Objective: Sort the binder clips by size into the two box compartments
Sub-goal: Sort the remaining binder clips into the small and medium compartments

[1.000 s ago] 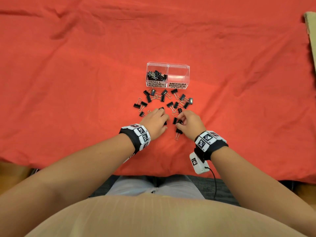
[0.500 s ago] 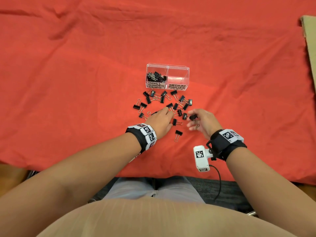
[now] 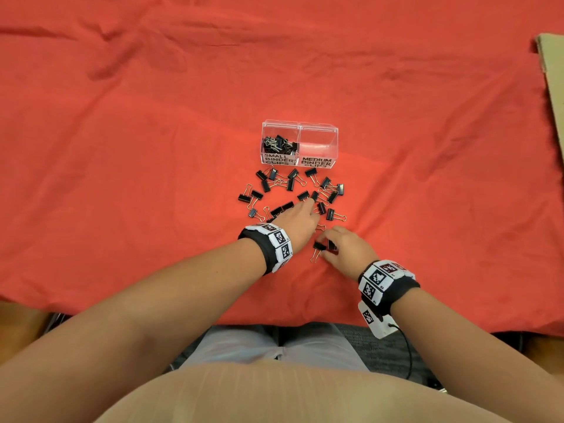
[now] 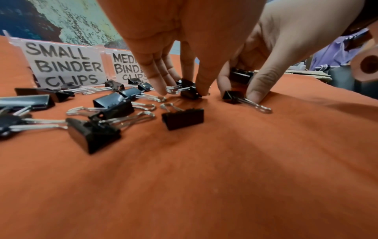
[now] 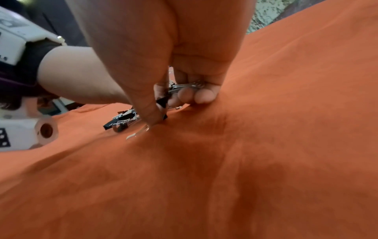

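A clear two-compartment box [image 3: 300,127] stands on the red cloth. Its left side, labelled SMALL BINDER CLIPS [image 4: 65,64], holds several small clips [image 3: 279,143]; the MEDIUM side [image 3: 317,143] looks empty. Black binder clips [image 3: 290,184] lie scattered in front of it. My left hand [image 3: 311,206] reaches into the scatter, and thumb and fingers pinch one black clip [image 4: 189,90]. My right hand [image 3: 328,247] is nearer me. Its curled fingers keep a clip [image 5: 184,86] in the palm while its thumb presses on another clip [image 4: 233,97] lying on the cloth.
The red cloth [image 3: 152,148] covers the whole table and is wrinkled at the back. A cardboard edge [image 3: 552,74] shows at the far right. The table's front edge runs just behind my wrists, with my lap below it.
My right hand, which had lifted to the right with a clip, has come back down onto the nearest clip. My left hand has reached a little farther into the scatter.
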Available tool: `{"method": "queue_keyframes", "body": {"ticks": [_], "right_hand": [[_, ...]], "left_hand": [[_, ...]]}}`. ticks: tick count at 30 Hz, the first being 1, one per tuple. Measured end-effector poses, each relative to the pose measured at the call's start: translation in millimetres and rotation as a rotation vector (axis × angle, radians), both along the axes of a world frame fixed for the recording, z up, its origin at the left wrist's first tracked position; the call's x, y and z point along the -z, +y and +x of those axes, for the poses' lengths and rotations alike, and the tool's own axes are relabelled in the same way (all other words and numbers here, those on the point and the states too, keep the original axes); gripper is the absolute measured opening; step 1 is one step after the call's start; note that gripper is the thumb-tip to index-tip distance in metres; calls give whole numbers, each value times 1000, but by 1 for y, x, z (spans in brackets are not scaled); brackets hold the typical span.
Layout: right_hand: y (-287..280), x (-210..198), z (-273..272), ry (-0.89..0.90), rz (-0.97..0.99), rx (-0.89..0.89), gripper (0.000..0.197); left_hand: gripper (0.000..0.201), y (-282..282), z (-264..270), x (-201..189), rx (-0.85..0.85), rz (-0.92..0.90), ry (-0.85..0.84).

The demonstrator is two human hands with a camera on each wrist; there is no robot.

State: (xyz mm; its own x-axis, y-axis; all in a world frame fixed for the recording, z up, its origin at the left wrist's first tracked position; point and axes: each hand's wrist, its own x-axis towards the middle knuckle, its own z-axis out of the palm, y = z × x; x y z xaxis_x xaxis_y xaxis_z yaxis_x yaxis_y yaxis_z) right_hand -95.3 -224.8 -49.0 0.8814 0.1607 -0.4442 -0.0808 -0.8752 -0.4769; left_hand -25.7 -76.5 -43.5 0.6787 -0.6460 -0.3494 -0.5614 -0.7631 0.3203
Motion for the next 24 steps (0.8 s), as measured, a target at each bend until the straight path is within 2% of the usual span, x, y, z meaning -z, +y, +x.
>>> {"method": "queue_keyframes", "body": {"ticks": [3, 6, 10, 13, 18, 24], "right_hand": [[-4, 1, 3, 33, 78, 27, 14], [-11, -2, 8, 21, 115, 50, 16], [-23, -13, 36, -70, 130, 256, 6], [-25, -30, 79, -133, 167, 368, 15], [-8, -63, 148, -209, 131, 301, 21], [9, -53, 184, -224, -19, 215, 32]], "left_hand": [[19, 0, 0, -2, -31, -17, 5], [23, 2, 0, -4, -66, -39, 29], [24, 7, -1, -2, -91, -87, 101], [21, 11, -4, -1, -119, -95, 133], [11, 23, 5, -10, -325, -207, 208], [9, 35, 45, -33, -561, -356, 193]]}}
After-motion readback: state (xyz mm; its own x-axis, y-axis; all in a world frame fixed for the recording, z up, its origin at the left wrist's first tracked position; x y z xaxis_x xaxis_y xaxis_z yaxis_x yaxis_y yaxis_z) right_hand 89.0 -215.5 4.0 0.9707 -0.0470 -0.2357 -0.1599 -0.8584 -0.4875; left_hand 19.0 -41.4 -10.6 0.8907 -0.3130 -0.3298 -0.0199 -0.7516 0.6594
